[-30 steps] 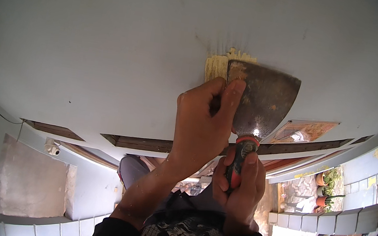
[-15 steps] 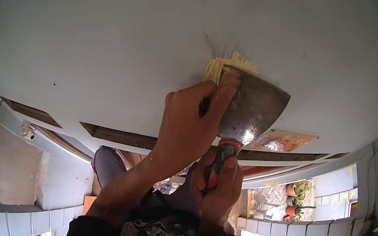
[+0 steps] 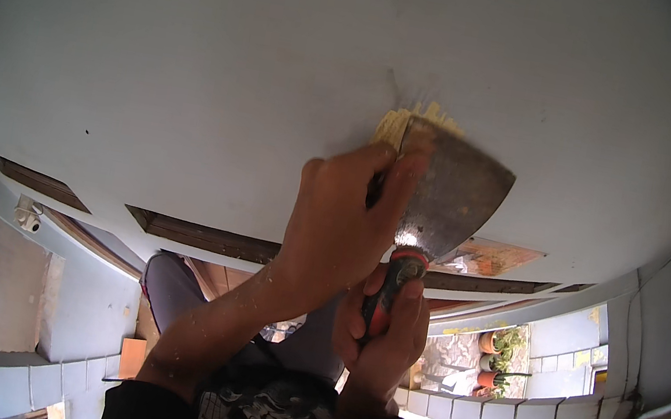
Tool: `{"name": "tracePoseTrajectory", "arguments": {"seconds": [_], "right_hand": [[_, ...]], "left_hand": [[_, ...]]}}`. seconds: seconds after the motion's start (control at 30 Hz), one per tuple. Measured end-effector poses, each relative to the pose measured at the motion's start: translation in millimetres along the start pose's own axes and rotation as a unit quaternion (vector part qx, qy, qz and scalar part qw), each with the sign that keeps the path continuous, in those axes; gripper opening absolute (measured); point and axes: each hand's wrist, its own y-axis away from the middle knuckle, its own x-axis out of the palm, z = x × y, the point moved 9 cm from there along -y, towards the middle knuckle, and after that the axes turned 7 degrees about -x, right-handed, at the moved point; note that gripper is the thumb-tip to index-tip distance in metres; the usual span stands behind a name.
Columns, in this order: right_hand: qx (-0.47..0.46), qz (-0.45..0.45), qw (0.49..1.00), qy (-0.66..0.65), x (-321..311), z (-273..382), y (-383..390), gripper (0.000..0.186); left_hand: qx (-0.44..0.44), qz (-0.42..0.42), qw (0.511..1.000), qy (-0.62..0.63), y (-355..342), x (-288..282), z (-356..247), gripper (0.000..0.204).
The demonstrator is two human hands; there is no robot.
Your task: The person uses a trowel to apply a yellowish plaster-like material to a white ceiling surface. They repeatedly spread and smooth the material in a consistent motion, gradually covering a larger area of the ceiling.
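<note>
My right hand (image 3: 381, 333) grips the black and red handle of a wide metal scraper (image 3: 455, 185), whose blade lies over a rough yellow patch (image 3: 398, 127) on the pale wall (image 3: 197, 80). My left hand (image 3: 344, 211) is closed at the blade's left edge, with its thumb pressed on the metal and the other fingers curled. Part of the yellow patch is hidden behind the blade and my left fingers. Faint dark streaks mark the wall just above the patch.
Below the patch run dark slots (image 3: 198, 233) and a small picture panel (image 3: 500, 259). A white camera (image 3: 29, 213) is mounted at the lower left, with a cable above it. Potted plants (image 3: 495, 369) stand at the lower right behind a tiled ledge (image 3: 514, 413).
The view has shifted, so the slots, camera and plants appear farther left. Both hands and the scraper sit slightly lower and farther left in the picture. Both grips stay the same.
</note>
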Motion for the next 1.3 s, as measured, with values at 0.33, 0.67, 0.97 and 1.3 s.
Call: {"name": "tracePoseTrajectory", "arguments": {"seconds": [0.33, 0.67, 0.97, 1.3], "right_hand": [[-0.002, -0.006, 1.000, 0.023, -8.3, 1.7, -0.1, 0.054], [0.007, -0.013, 0.998, -0.065, -4.5, 8.3, -0.6, 0.048], [-0.003, 0.011, 1.000, 0.006, -5.5, 12.7, -10.6, 0.051], [0.008, 0.030, 1.000, 0.003, -10.5, 5.4, -1.5, 0.052]], "left_hand": [[-0.006, 0.007, 1.000, 0.016, 4.1, 3.9, 4.9, 0.037], [0.016, 0.013, 1.000, 0.008, -0.9, 9.8, 7.8, 0.037], [0.024, 0.012, 0.999, 0.032, -10.7, 6.8, -2.0, 0.037], [-0.057, 0.039, 0.997, 0.029, 1.1, 8.1, 16.8, 0.036]]}}
